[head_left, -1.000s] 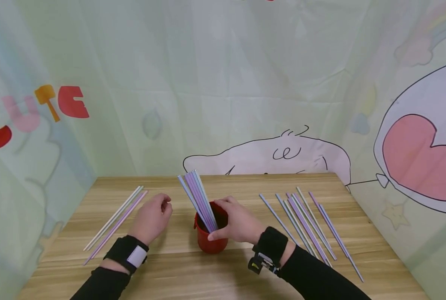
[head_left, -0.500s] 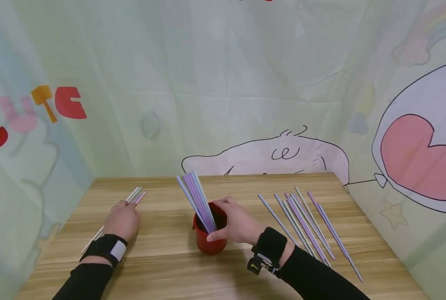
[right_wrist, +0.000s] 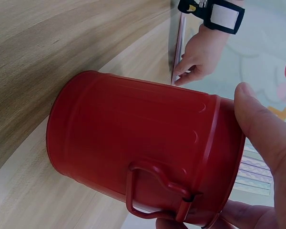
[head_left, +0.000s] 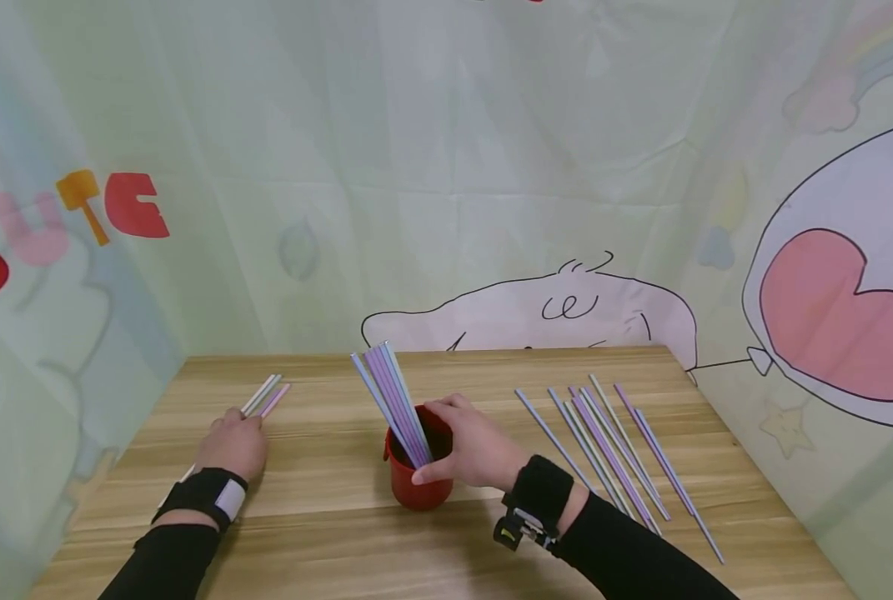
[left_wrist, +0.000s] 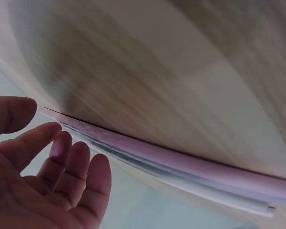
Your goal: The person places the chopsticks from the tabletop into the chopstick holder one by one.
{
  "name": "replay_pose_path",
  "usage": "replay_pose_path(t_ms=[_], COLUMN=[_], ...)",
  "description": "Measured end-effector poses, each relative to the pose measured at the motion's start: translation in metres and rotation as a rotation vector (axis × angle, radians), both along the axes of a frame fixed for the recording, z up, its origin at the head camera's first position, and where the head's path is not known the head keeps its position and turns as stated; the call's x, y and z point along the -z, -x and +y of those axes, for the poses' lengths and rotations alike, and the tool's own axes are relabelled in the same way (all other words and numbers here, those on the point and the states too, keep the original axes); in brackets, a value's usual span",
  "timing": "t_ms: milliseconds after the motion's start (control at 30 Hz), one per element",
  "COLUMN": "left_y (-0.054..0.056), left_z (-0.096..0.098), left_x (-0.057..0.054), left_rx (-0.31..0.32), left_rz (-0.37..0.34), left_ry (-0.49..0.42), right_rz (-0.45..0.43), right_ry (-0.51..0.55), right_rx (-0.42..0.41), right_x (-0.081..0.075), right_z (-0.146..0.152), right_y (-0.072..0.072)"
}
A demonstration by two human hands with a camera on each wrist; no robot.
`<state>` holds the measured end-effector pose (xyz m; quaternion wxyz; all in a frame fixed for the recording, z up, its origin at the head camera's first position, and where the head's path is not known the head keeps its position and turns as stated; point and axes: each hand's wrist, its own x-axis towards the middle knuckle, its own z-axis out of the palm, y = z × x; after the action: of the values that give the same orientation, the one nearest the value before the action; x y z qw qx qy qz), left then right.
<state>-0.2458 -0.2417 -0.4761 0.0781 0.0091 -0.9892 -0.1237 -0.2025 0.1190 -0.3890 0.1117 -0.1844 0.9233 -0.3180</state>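
My right hand (head_left: pixel 476 446) grips the rim of a small red bucket (head_left: pixel 422 490), thumb on the near side and fingers at the far side. A bunch of purple and blue straws (head_left: pixel 398 404) leans left out of the bucket. At the left, my left hand (head_left: pixel 232 446) is low over a few white and pink straws, covering their middles. In the left wrist view its thumb stands apart from the slightly bent fingers (left_wrist: pixel 99 179), and the index fingertip is right at the pink straw (left_wrist: pixel 181 156). The bucket's folded wire handle (right_wrist: pixel 155 179) shows in the right wrist view.
Several purple, blue and pale green straws (head_left: pixel 609 450) lie spread on the wooden table (head_left: pixel 341 542) to the right, partly behind my right forearm. A printed cloth backdrop (head_left: pixel 446 250) hangs behind the table and at its sides.
My left hand has moved from beside the bucket to the left and down onto the white and pink straws, then slightly nearer me. My right hand still holds the bucket in place.
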Motion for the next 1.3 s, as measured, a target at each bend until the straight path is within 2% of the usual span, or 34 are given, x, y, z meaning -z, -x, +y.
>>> replay_pose_path(t_ms=[233,533,700,833,967,1133,1300], left_y=[0.0,0.001,0.004,0.006,0.003,0.0,-0.003], left_z=[-0.002,-0.001,0.0,0.002,0.008,0.017,0.025], left_x=[0.0,0.001,0.003,0.004,0.003,0.003,0.006], left_rx=[-0.013,-0.006,0.023,0.047,0.074,0.117,0.117], left_rz=[-0.043,-0.019,-0.006,-0.042,-0.062,-0.04,-0.028], left_ry=[0.005,0.024,0.021,-0.025,-0.048,-0.01,-0.02], right_rz=[0.001,0.006,0.004,0.003,0.003,-0.006,-0.008], right_ry=[-0.005,-0.008,-0.007,-0.006,-0.003,0.009,0.01], right_rx=[0.003,-0.001,0.001,0.002,0.003,0.004,0.005], right_x=[0.0,0.001,0.001,0.001,0.001,0.0,0.0], right_z=[0.0,0.0,0.0,0.0,0.0,0.0,-0.001], right_y=[0.0,0.0,0.0,0.0,0.0,0.0,0.0])
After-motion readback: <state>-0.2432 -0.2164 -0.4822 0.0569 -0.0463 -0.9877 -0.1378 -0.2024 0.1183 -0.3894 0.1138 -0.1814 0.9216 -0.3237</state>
